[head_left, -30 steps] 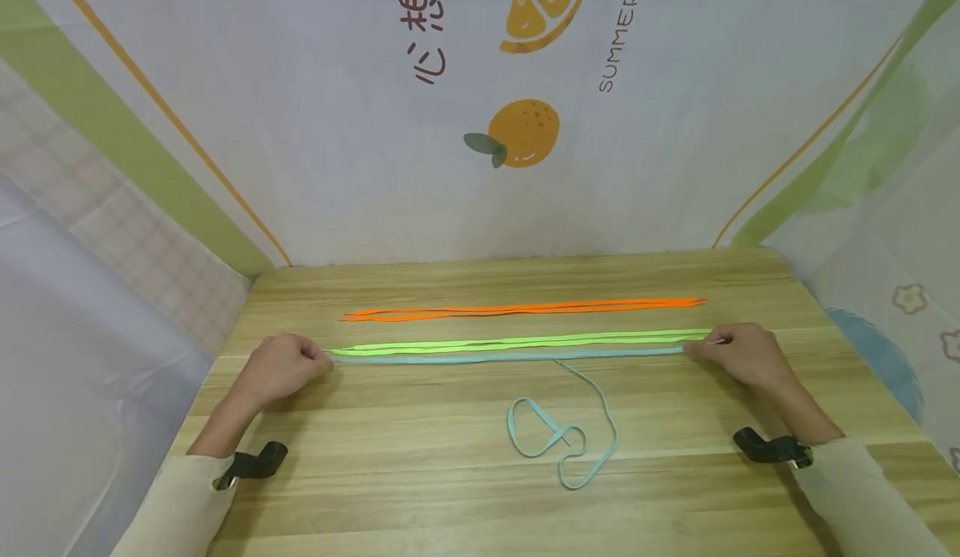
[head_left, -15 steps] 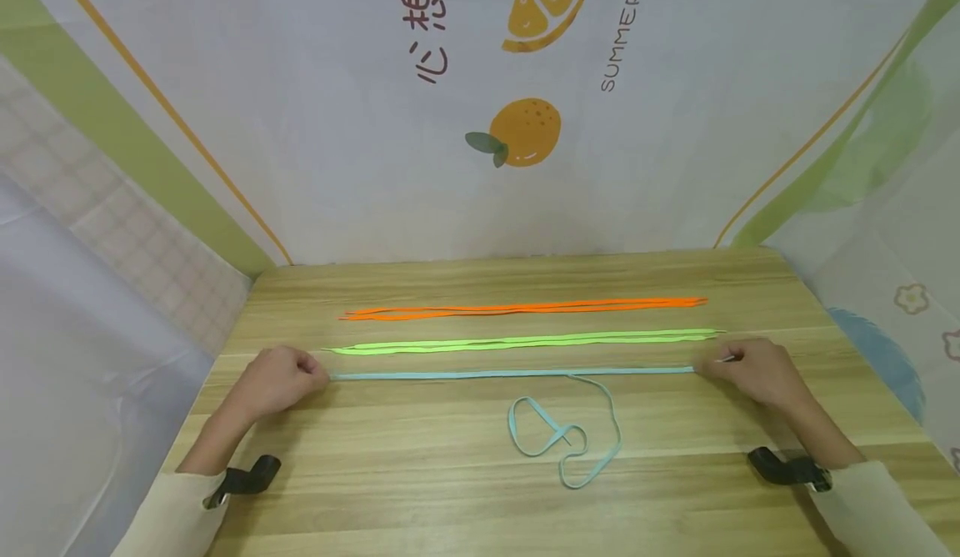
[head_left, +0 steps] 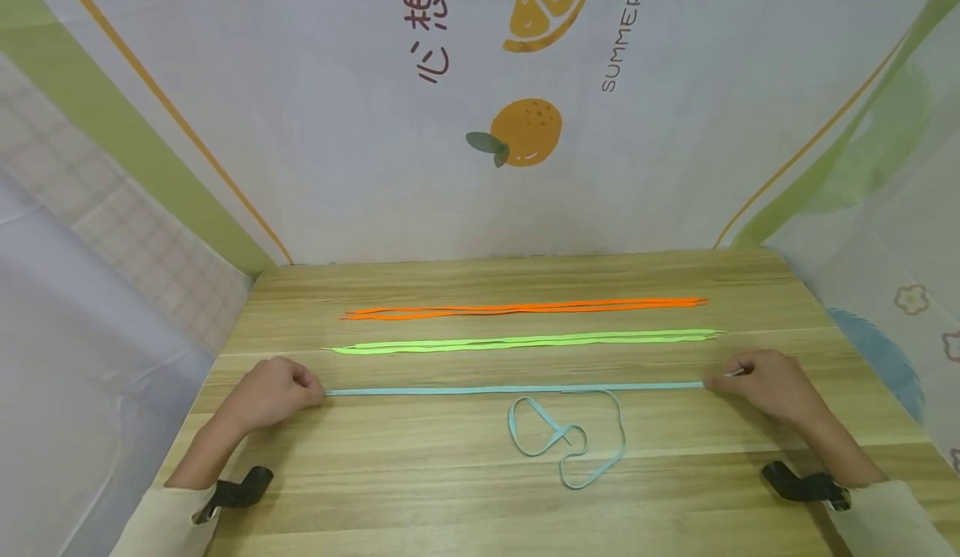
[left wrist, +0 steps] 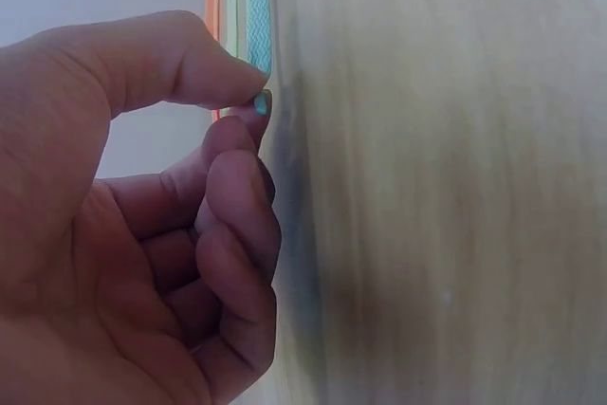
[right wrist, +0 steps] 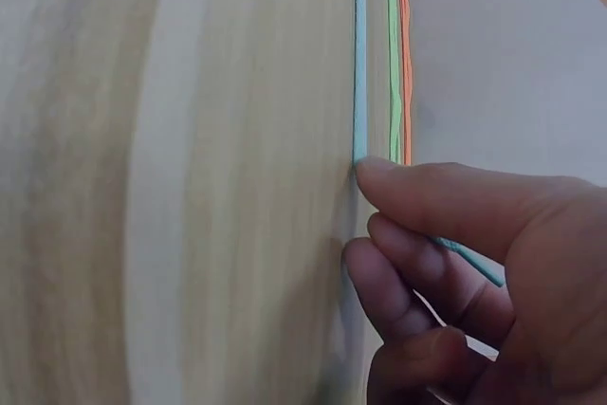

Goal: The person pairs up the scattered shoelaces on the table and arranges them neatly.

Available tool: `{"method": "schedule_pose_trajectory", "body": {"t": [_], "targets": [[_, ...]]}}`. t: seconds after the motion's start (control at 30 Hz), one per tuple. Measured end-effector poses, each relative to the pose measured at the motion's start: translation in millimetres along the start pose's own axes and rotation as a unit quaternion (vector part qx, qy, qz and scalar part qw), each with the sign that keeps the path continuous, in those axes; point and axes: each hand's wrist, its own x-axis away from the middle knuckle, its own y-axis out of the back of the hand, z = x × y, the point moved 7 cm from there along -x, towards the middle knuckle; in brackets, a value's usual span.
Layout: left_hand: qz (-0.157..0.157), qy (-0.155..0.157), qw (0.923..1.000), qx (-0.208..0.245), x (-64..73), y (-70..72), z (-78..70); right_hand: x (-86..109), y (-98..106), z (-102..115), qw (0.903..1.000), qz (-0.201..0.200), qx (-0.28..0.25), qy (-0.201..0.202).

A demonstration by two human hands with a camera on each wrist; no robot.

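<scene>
A light blue shoelace [head_left: 487, 389] is stretched straight from side to side between my two hands. My left hand [head_left: 277, 392] pinches its left end between thumb and index finger; in the left wrist view a bit of the blue lace [left wrist: 261, 101] pokes out at the fingertips. At the other side my right hand [head_left: 765, 382] pinches it too, and a short blue tail [right wrist: 474, 264] sticks out behind the thumb in the right wrist view. A loose, curled light blue strand [head_left: 557, 434] lies nearer me, its upper part running up to the taut lace.
Beyond the blue lace, green laces [head_left: 525, 342] lie straight on the wooden table [head_left: 420, 499], and orange laces [head_left: 525, 308] lie parallel farther back. A printed cloth [head_left: 360, 165] hangs behind the table's far edge.
Both hands have drawn the taut blue lace toward me, away from the green laces. The loose strand's upper part has bent along with it; green and orange laces stay put.
</scene>
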Motion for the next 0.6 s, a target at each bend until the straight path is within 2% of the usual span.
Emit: {"method": "schedule_pose_trajectory", "body": {"t": [0.33,0.6], "targets": [[0.001,-0.004,0.9999,0.011,-5.6,0.3,-1.0,-4.5,2.2,1.2,0.9999,-0.001,-0.008,-0.012],[0.009,-0.005,0.9999,0.006,-8.1,0.0,-1.3,-11.2,6.6,-0.4,1.0,0.002,0.0,-0.002]]}}
